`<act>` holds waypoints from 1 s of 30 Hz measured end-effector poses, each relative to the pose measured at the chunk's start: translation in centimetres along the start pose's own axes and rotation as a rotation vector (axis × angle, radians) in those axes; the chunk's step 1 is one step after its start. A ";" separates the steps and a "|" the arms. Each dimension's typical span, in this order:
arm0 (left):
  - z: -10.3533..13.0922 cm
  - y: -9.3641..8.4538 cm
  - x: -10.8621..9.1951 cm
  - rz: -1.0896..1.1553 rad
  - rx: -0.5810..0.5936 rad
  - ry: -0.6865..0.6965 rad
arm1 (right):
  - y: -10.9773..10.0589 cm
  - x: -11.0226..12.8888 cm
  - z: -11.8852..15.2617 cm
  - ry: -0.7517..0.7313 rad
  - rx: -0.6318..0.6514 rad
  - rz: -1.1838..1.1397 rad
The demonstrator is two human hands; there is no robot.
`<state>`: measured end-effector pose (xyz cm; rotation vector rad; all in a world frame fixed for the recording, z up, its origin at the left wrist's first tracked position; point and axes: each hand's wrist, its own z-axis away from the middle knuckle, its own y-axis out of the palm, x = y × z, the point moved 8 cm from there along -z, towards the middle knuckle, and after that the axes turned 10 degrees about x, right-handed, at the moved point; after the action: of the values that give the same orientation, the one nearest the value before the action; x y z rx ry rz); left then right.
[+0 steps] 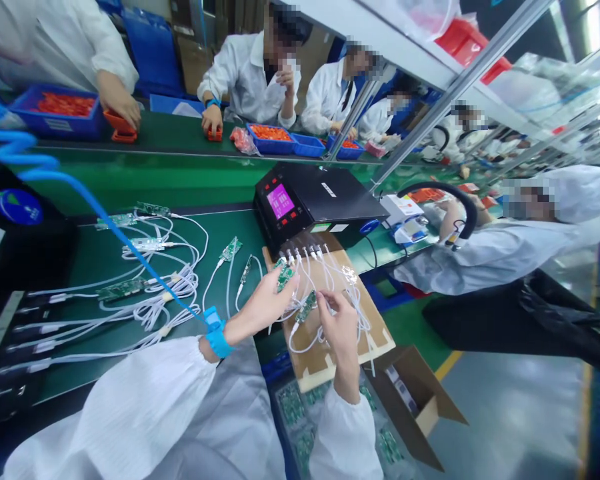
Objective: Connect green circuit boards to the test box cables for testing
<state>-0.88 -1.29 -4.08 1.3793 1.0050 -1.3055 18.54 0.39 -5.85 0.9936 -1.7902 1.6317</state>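
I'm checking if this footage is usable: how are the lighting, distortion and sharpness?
Head view: overhead lights wash out at upper right; head view: the magenta screen glows brightly; head view: the scene leans, likely wide-angle distortion; head view: the far workers look soft; head view: the circuit board at the right hand has a clear outline, but its markings are unreadable.
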 end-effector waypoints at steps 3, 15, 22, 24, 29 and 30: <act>0.2 0.1 0.4 0.097 0.015 -0.078 | -0.4 -0.6 -0.7 0.031 -0.006 0.016; -0.1 2.8 0.1 0.236 0.059 -0.128 | -4.1 -2.4 4.5 0.009 -0.009 0.182; -2.6 4.3 -0.4 0.087 0.037 -0.079 | -3.9 -5.3 9.2 -0.254 0.103 0.340; -3.1 5.7 0.1 0.077 0.090 -0.132 | -4.1 -5.8 9.4 -0.244 0.083 0.329; -4.1 8.0 1.2 0.065 0.130 -0.194 | -6.5 -6.3 9.7 -0.164 -0.168 0.151; -4.3 8.1 1.3 0.072 0.121 -0.200 | -6.9 -6.3 9.8 -0.149 -0.232 0.118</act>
<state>8.06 1.19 -4.73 1.3325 0.7456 -1.4380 28.82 -8.18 -7.99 0.9389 -2.1186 1.4068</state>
